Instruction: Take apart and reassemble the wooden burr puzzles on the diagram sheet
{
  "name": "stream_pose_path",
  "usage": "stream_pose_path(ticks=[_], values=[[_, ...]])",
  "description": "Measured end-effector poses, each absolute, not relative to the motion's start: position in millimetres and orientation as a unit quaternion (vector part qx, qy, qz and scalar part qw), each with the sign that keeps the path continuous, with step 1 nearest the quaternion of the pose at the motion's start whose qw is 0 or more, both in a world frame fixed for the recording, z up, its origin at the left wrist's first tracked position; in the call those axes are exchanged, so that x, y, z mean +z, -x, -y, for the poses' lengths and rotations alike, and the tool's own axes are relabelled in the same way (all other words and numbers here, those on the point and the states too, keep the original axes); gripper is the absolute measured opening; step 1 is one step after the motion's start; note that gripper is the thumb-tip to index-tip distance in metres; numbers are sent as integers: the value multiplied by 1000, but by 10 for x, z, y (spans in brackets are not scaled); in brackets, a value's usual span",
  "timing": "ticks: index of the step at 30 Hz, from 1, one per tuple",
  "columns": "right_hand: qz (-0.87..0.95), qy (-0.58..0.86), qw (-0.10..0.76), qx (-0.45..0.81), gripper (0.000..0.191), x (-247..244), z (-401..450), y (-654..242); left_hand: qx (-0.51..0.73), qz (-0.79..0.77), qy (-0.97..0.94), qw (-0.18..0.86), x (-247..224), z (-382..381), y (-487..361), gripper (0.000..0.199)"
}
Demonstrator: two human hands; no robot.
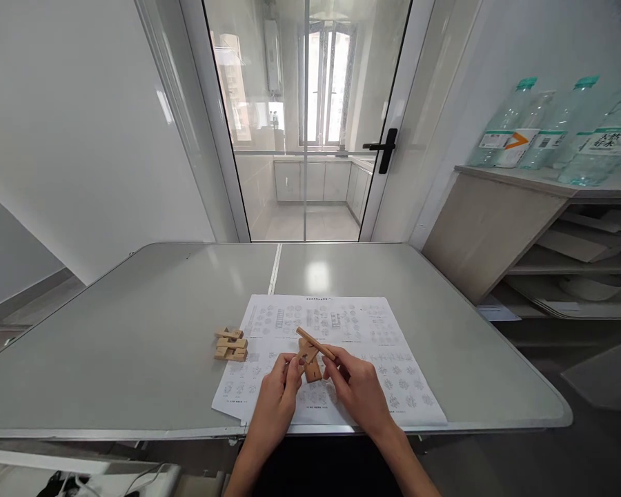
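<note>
Over a printed sheet (362,317) covered with small diagrams, my left hand (279,393) pinches a flat wooden puzzle piece (309,348) that seems to have a notch or hole in it. My right hand (359,383) is closed on a slim wooden stick (313,340), which slants up to the left across the top of that piece. Below and between the hands is a wooden block (313,371) with a dark mark; whether it is joined to the flat piece I cannot tell. Left of the sheet sits a small group of notched wooden pieces (231,345).
The grey table (134,331) has a metal-trimmed front edge and a pale seam. A glass door (310,124) with a black handle (388,150) stands behind it. On the right, a shelf unit (507,214) carries several plastic bottles (543,131) and stacked papers.
</note>
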State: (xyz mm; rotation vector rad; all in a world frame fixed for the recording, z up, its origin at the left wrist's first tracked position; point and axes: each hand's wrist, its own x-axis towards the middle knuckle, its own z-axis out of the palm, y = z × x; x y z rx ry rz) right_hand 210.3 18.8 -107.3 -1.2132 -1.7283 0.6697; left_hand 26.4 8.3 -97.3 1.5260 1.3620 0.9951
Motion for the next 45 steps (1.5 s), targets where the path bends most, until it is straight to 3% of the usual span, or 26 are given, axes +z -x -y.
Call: stream_pose_path(ticks=[27,35,45], values=[[767,403,407,288,21,-1033,-155,-2103,425,-512,-591,455,-967,-86,-280,40],[701,492,458,238,18,-1090,-173,-2108,379,-541,-620,422,-824,-62,-310,39],[718,448,446,291,19,-1031,-158,-2114,388,-525,-609,451,-884,-58,-284,41]])
